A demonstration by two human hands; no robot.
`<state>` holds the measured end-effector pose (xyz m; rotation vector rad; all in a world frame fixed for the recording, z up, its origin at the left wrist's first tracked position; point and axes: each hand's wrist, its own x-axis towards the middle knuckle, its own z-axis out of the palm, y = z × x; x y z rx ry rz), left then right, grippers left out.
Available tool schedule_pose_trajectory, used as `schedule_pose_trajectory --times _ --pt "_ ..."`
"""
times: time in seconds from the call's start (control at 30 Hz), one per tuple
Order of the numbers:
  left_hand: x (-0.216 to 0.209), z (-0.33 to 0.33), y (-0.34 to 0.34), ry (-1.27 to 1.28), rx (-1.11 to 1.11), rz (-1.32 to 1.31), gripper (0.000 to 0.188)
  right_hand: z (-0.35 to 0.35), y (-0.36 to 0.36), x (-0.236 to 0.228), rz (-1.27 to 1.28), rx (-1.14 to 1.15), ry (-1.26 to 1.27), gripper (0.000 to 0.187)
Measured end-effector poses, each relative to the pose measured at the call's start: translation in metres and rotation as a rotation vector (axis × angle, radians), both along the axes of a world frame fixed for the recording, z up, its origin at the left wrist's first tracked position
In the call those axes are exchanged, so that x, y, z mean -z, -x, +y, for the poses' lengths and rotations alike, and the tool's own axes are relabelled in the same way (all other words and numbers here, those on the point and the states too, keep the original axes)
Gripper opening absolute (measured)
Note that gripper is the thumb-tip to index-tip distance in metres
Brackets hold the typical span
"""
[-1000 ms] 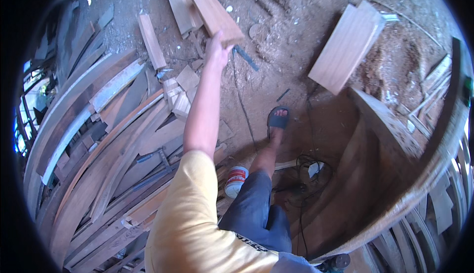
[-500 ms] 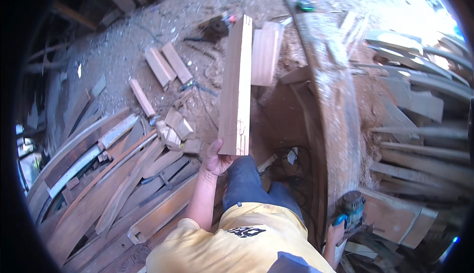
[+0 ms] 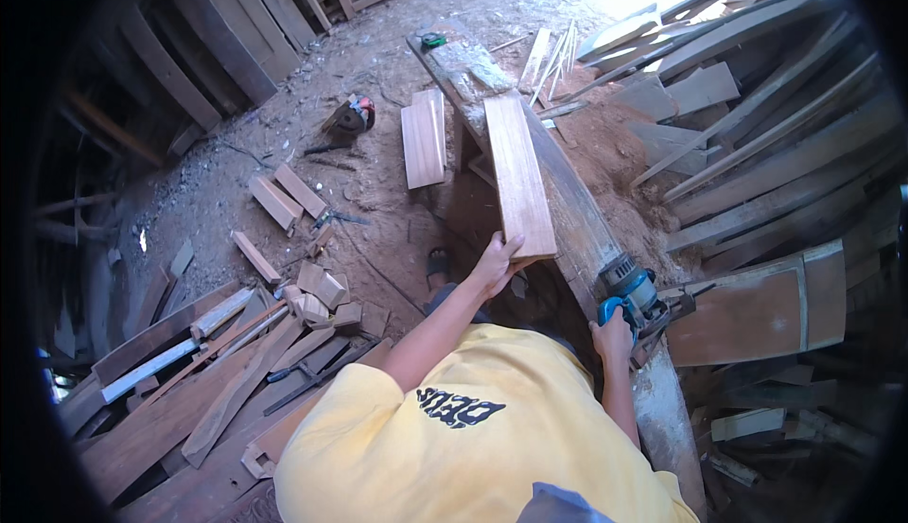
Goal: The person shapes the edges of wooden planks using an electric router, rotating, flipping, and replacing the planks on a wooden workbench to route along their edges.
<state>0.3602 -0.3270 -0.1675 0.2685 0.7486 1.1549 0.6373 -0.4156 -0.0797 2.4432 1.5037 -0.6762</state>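
Note:
My left hand (image 3: 497, 266) grips the near end of a long brown wooden board (image 3: 520, 178). The board slants away from me, its far part over the workbench plank (image 3: 591, 230); whether it rests on the plank I cannot tell. In my right hand (image 3: 613, 334) is the handle of a teal electric hand planer (image 3: 638, 296) with a grey motor housing. The planer is at the near part of the plank, and the left hand's fingertips are partly hidden under the board.
Two boards (image 3: 423, 140) stand left of the bench. A green tape measure (image 3: 433, 41) lies on its far end. Another power tool (image 3: 350, 118) sits on the dusty ground. Offcuts (image 3: 322, 287) and planks (image 3: 180, 419) are heaped at left; long timbers (image 3: 766, 183) crowd the right.
The board has moved from upright before me to the right, over the bench, and turned to show its broad face. My right hand with the planer shows further up in view.

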Motion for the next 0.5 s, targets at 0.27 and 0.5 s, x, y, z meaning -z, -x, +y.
schedule_pose_trajectory --times 0.27,0.5 --pt "0.053 0.002 -0.036 0.231 -0.002 0.732 0.083 -0.019 0.002 0.002 -0.013 0.013 -0.026 0.068" --pt "0.066 0.001 -0.006 0.235 0.095 0.969 0.101 -0.015 0.011 0.0 -0.004 -0.002 -0.02 0.069"
